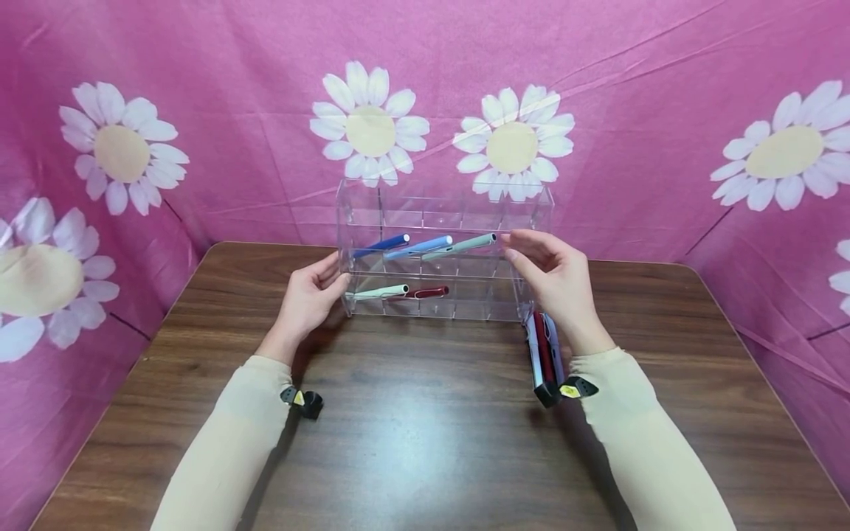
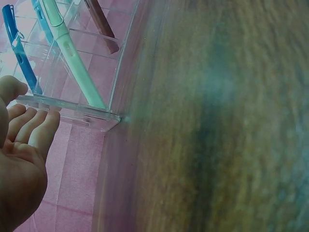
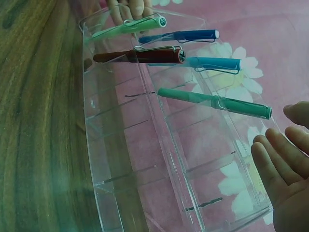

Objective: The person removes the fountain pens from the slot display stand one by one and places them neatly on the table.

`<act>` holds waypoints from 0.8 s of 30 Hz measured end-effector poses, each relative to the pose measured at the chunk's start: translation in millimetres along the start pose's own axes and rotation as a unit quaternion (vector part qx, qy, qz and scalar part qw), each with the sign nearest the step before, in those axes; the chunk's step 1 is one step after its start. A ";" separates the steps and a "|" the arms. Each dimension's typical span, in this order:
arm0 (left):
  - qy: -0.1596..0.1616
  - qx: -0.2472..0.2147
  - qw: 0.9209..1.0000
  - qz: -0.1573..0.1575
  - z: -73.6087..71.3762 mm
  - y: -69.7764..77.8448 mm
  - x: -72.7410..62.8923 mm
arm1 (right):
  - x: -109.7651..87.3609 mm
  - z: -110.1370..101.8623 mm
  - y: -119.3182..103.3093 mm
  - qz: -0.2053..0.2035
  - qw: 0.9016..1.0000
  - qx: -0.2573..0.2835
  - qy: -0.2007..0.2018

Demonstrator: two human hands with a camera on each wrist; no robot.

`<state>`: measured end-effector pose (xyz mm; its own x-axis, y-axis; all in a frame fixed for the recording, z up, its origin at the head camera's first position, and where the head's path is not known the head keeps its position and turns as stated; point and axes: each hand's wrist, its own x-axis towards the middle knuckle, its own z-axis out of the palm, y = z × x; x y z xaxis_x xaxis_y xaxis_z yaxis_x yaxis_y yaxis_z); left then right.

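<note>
A clear plastic pen rack (image 1: 478,275) with stepped, divided tiers stands at the back of the table. My left hand (image 1: 308,299) grips its left side panel, thumb on one face and fingers on the other. On the middle tier lean a dark blue pen (image 1: 381,245), a light blue pen (image 1: 420,248) and a grey-green pen (image 3: 215,102). Below them, a mint green pen (image 2: 72,60) and a dark red pen (image 3: 145,56) lie in the lowest tier. Beside the grey-green pen's capped end, my right hand (image 1: 561,284) holds nothing, its fingers loosely bent.
Several more pens (image 1: 544,343), dark red and pale lilac-blue, lie bunched on the wooden table (image 1: 412,413) by the rack's right front corner, under my right wrist. Behind the table hangs a pink cloth (image 1: 252,133) with white daisies.
</note>
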<state>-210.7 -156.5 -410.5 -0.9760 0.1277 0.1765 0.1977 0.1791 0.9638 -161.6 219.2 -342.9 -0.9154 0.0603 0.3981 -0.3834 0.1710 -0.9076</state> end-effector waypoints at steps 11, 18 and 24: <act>-0.002 0.008 1.000 0.000 0.2 -1.0 2.0 | 11.2 10.9 0.9 0.023 0.999 -0.034 -0.018; 0.001 0.007 1.000 -0.001 0.4 0.5 0.5 | 15.3 18.8 0.6 0.026 0.998 -0.048 -0.025; 0.002 0.010 1.000 0.001 0.6 0.3 -0.2 | 14.4 21.5 2.6 0.031 0.998 -0.062 -0.011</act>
<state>-210.4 -155.9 -410.4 -0.9758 0.1245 0.1797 0.2019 0.1979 0.9592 -178.4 199.4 -342.4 -0.9396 0.0530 0.3382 -0.3100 0.2876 -0.9062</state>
